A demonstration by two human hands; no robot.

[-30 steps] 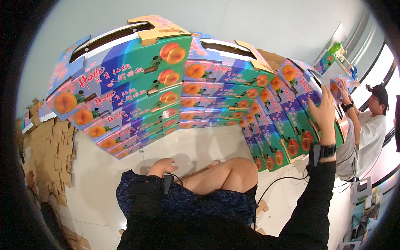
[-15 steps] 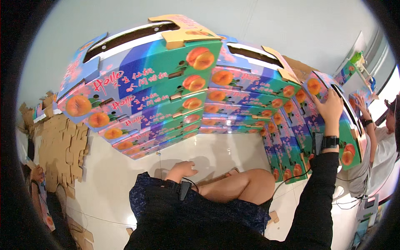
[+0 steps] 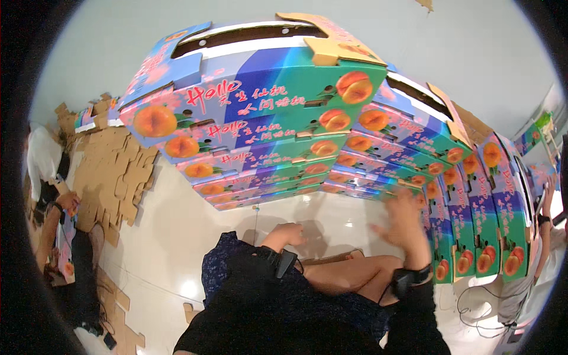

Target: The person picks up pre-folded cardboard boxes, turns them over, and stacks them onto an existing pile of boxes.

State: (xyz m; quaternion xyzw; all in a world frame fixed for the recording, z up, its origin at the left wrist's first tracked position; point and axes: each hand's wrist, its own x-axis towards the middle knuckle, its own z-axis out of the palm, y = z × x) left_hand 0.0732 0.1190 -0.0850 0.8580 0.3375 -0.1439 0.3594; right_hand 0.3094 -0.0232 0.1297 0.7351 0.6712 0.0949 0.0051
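My right hand (image 3: 407, 228), blurred, has its fingers spread and released, just in front of the far stack of boxes (image 3: 408, 127) and beside the right stack (image 3: 513, 213); I cannot tell whether they touch either. My left hand (image 3: 286, 235) hangs over my lap, its fingers loosely bent around nothing, nearest the left stack (image 3: 254, 97).

The boxes are printed cardboard, piled flat-faced and square-edged. I judge each one light if hollow, and stiff along its folded walls, though the thin tabs could crease. The coated print looks smooth and shiny, so dry fingers may slide on it. I would hold by the lower corners, or by the firm edge of the long top slot (image 3: 248, 38), rather than by the tan flap (image 3: 344, 48).

At left, plain brown cardboard sheets (image 3: 115, 177) with notched edges overlap on the pale, glossy tiled floor (image 3: 177, 254).
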